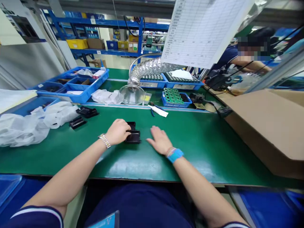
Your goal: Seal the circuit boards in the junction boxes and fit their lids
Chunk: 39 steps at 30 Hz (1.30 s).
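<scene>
My left hand (pixel 118 131) grips the left side of a black plastic case (pixel 133 137), its fingers curled over the edge. The case looks like an open shallow box, and a second black piece (pixel 131 125) lies directly behind it. To the right, my right hand (pixel 161 140) rests on the green mat with its fingers stretched out and nothing in it. Further left on the mat are more black plastic cases (pixel 86 111), one of them (pixel 78 123) nearer to me, beside crumpled white plastic bags (pixel 59 114).
A blue divided tray (pixel 86 95) stands at the back left. Behind the mat are a fume duct with a clear hood (pixel 133 94), pliers (pixel 152 112), a white tube (pixel 158 110) and a blue box of green circuit boards (pixel 173 96). A large cardboard box (pixel 268 126) stands right; a person sits beyond.
</scene>
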Tool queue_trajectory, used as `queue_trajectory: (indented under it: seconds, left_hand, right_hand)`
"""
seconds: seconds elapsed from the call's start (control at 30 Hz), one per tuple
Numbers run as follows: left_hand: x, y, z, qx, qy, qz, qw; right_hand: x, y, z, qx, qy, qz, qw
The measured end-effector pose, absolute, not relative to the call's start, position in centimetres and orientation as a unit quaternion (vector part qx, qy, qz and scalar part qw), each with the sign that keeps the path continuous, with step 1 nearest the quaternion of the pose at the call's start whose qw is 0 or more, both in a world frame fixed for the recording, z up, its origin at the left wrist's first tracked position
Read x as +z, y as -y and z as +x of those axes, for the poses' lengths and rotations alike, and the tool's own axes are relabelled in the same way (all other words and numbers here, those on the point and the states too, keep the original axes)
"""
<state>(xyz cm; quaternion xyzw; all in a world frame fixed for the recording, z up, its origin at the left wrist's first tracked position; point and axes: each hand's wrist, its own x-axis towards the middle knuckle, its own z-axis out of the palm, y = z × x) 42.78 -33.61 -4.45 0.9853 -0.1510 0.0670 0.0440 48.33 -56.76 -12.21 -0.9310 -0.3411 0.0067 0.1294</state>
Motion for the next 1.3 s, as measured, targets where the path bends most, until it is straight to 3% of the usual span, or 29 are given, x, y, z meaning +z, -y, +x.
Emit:
queue_trajectory:
  seconds: [0.2, 0.3, 0.4, 0.57, 0.8, 0.93, 1.07, 1.3]
  left_hand:
    - [-8.1, 36.7, 40.9, 0.055, 0.178, 0.977, 0.099]
    - [-9.0, 38.3, 39.6, 0.050, 0.187, 0.975, 0.105]
    - [-9.2, 39.8, 38.5, 0.045, 0.188, 0.977, 0.091]
    - [-8.1, 38.2, 38.9, 0.064, 0.190, 0.975, 0.096]
    - [-6.7, 22.0, 39.9, 0.124, -0.153, 0.980, -0.021]
    - [-7.5, 17.0, 37.0, 0.130, -0.224, 0.965, -0.036]
    - [-8.8, 19.7, 37.7, 0.132, -0.148, 0.980, 0.000]
    - [-9.4, 32.5, 45.7, 0.107, 0.113, 0.983, 0.096]
  right_hand:
    - [-15.4, 78.7, 49.9, -0.118, 0.026, -0.991, 0.060]
    - [-15.5, 82.4, 48.3, -0.186, 0.024, -0.979, 0.082]
    - [-14.4, 77.6, 46.8, -0.232, 0.138, -0.947, 0.173]
    - [-11.7, 64.8, 46.8, -0.174, 0.350, -0.884, 0.257]
    - [-14.6, 58.3, 51.3, -0.130, 0.427, -0.842, 0.303]
    - [-16.2, 58.4, 51.7, -0.107, 0.409, -0.853, 0.307]
    - [-15.9, 58.3, 51.6, -0.095, 0.398, -0.863, 0.298]
    - [-15.2, 58.5, 51.6, -0.082, 0.395, -0.860, 0.312]
